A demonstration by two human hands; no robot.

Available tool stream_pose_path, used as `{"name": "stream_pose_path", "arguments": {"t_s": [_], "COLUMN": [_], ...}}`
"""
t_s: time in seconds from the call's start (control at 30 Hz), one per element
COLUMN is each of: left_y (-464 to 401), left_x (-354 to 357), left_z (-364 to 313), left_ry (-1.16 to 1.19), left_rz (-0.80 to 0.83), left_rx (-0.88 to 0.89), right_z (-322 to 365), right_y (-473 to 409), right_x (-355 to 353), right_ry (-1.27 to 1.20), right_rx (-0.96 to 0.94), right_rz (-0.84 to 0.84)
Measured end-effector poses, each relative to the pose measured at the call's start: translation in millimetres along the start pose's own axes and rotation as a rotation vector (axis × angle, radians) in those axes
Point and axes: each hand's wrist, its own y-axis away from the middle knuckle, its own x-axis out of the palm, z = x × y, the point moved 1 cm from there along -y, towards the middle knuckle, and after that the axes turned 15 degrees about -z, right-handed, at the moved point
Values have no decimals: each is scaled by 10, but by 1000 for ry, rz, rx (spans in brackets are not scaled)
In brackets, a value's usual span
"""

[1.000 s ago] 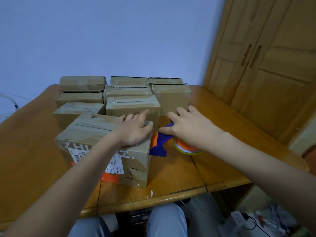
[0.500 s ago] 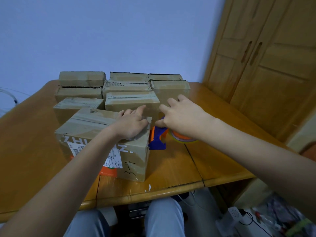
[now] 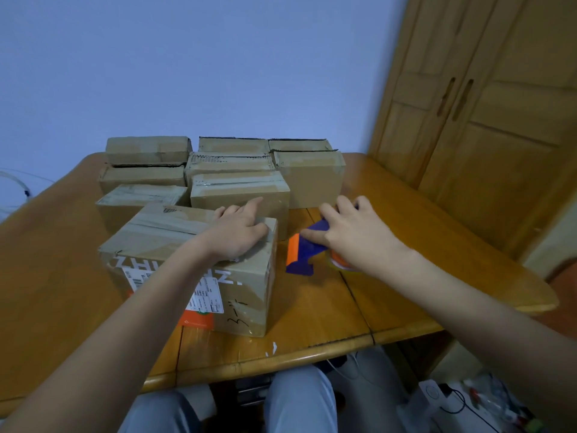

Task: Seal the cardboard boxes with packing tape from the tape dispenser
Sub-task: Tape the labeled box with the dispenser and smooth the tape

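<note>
At a wooden table [image 3: 312,310], my left hand [image 3: 239,234] lies flat, fingers spread, pressing the top of the nearest cardboard box [image 3: 243,295] at its right end, gripping nothing. My right hand [image 3: 354,234] is closed over the blue-and-orange tape dispenser [image 3: 301,254], which sits on the table just right of that box; the tape roll is mostly hidden under my palm. The box's flaps are shut, with tape across the top and a shipping label [image 3: 206,296] on its near side. Behind it stand more closed cardboard boxes [image 3: 240,190], packed together in rows; their contents cannot be seen. A wooden wardrobe [image 3: 487,120] stands at right.
</note>
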Motion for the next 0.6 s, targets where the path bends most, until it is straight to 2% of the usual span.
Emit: {"name": "stream_pose_path", "arguments": {"t_s": [0.13, 0.3, 0.43, 0.6], "left_y": [-1, -9, 14, 80], "left_x": [-7, -22, -60, -156], "left_z": [-6, 32, 52, 70], "left_ry": [24, 97, 182, 123], "left_rz": [-12, -28, -69, -3], "left_rx": [1, 8, 85, 255], "right_z": [-74, -223, -249, -245], "right_y": [166, 381, 523, 633], "right_x": [106, 239, 340, 372], "right_ry": [-75, -249, -439, -652], "right_rx": [100, 394, 587, 670], "right_rz": [30, -10, -110, -364]}}
